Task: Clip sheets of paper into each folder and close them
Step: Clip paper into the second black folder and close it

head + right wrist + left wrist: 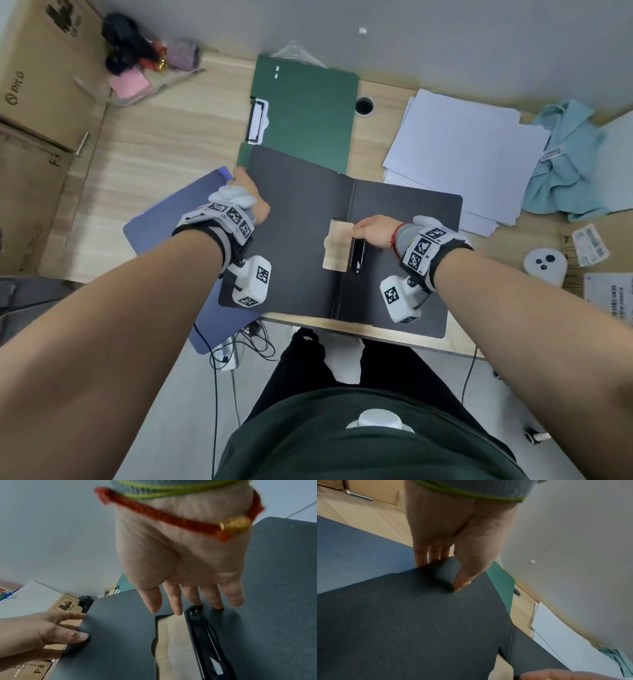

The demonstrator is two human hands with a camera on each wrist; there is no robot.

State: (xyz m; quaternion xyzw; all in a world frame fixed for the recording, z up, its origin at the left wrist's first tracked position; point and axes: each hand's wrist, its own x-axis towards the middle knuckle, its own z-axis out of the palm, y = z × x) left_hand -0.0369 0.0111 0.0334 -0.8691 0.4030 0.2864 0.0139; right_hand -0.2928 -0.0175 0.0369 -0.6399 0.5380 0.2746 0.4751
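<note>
a: where is the dark grey folder (301,219) seen?

b: it is laid open at the centre of the wooden bench (154,144), over the near edge of a green folder (305,113) at 12 o'clock. a blue folder (164,219) is partly covered at 9 o'clock, and a stack of white paper (459,150) is seen at 2 o'clock.

a: how is the left hand (251,198) placed?

b: the left cover's far corner is pinched, thumb on top and fingers (435,553) tucked beneath.

a: and the right hand (373,228)?

b: its fingers (173,600) are held straight and spread, nothing gripped, tips resting by the far end of the black clip bar (358,255) beside the spine.
</note>
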